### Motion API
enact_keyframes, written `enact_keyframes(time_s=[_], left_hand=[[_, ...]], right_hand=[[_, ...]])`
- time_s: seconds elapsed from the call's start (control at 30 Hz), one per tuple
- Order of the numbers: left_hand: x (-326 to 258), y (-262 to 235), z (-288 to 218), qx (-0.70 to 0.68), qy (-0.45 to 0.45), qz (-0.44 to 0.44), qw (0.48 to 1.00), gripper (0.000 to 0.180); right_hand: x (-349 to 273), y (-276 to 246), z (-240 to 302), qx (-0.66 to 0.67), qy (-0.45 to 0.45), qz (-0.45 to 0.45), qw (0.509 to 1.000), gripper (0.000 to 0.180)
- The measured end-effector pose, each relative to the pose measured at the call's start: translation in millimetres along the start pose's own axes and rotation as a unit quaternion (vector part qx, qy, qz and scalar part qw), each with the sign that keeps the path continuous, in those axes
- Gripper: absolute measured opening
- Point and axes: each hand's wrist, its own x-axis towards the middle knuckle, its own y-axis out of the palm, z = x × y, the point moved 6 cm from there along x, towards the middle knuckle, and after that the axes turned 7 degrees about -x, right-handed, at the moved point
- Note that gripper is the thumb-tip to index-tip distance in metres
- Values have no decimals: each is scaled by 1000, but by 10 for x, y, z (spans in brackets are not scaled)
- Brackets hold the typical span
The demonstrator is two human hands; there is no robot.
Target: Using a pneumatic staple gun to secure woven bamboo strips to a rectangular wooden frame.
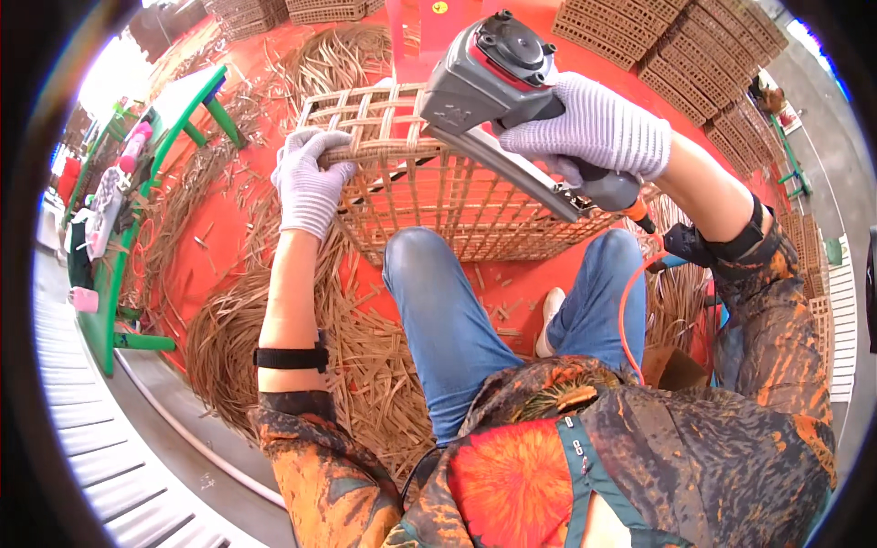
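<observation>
A brown woven lattice basket (pixel 475 219) stands in front of my knees, its open weave turned toward me. My left hand (pixel 311 178), in a white striped glove, grips the basket's rim near its left corner, fingers curled over the edge. In my right hand (pixel 589 128), gloved alike, is a grey and black pneumatic stapler (pixel 498 73). Its head rests at the basket's upper edge, and its long magazine slants down to the right across the weave. An orange air hose (pixel 630 310) runs from the tool's handle end down past my right leg. The nose's exact contact point is hidden.
Loose brown strips (pixel 247 338) lie heaped on the red floor (pixel 512 292) at left and below. A green-framed table (pixel 155 173) with assorted items stands at left. Stacked woven baskets (pixel 694 55) fill the far right, with more at the far left. A red upright post (pixel 438 32) rises beyond the basket.
</observation>
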Motion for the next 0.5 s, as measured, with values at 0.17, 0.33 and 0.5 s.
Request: enact_keyframes(time_s=[0.17,0.33,0.5], left_hand=[[-161,22,16,-53,0,-10,999,54],[-13,103,-111,194,162,-34,967,43],[255,166,-145,212,243,-6,947,44]], right_hand=[[-211,173,-18,-136,-145,-149,969,25],[-375,428,33,-230,-155,-131,952,47],[-289,614,129,-219,-211,-188,934,48]])
